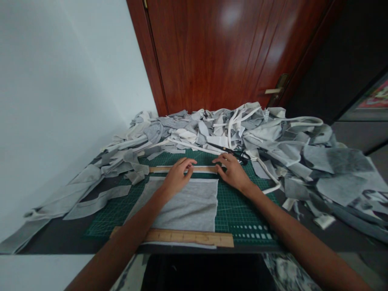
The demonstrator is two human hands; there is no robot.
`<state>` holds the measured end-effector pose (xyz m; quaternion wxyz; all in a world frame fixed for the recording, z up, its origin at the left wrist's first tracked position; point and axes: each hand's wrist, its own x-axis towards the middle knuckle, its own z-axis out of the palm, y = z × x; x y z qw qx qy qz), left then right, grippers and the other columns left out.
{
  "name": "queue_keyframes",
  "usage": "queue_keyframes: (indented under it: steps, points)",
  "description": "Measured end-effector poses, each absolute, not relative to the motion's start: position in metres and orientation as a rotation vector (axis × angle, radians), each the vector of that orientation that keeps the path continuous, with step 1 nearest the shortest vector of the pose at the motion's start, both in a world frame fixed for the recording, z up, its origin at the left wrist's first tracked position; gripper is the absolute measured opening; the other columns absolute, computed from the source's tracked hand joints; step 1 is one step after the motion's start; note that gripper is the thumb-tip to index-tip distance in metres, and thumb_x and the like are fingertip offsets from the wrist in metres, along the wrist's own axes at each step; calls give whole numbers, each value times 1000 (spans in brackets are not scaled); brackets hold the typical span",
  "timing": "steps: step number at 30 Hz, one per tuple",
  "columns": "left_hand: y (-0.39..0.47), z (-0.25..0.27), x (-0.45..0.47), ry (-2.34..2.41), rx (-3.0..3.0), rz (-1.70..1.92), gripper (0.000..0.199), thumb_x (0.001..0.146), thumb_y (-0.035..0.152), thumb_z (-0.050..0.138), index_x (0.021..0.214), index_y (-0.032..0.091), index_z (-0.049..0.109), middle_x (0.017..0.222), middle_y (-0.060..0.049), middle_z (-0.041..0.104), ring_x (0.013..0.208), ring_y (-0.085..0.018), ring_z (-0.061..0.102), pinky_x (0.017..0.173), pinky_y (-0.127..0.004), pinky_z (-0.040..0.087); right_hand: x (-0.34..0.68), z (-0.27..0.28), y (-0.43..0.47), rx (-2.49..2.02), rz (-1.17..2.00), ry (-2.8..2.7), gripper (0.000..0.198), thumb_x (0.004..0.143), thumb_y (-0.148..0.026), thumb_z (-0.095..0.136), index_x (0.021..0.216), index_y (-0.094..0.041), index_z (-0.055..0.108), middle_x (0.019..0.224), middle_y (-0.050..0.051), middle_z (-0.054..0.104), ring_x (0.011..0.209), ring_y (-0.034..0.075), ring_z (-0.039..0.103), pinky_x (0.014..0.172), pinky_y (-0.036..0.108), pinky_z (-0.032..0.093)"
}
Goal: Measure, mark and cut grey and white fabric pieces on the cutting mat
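My left hand is over the far edge of a light grey fabric piece, its thumb and fingers apart and holding nothing. My right hand is opposite, fingers bent and spread, by the right end of a thin wooden ruler. This ruler lies across the green cutting mat with a narrow white strip along it. Whether my fingertips touch the ruler or strip, I cannot tell. Across the near end of the fabric lies a wider wooden ruler, partly behind my left forearm.
Black-handled scissors lie just beyond my right hand. Grey and white fabric scraps are heaped along the back and both sides of the dark table. Behind stand a brown wooden door and a white wall.
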<state>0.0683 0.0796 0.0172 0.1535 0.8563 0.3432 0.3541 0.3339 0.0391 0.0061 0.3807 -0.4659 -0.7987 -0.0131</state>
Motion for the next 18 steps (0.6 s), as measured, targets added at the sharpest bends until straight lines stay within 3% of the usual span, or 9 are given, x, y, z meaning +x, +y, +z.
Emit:
queue_keyframes:
  steps: [5, 18]
  points:
    - [100, 3, 56, 1041, 2546, 933, 22, 99, 18, 51, 104, 20, 71, 105, -7, 69, 104, -24, 64, 97, -38, 53, 355, -3, 49, -1332, 25, -2162, 10, 98, -19, 66, 96, -19, 76, 98, 8, 76, 97, 26, 68, 94, 43, 51]
    - [107, -10, 55, 1080, 2565, 790, 28, 95, 13, 59, 119, 20, 71, 116, -9, 71, 114, -26, 63, 106, -44, 49, 357, -14, 55, -1373, 104, -2214, 17, 95, -29, 76, 109, -19, 78, 108, 12, 75, 104, 28, 69, 96, 43, 53]
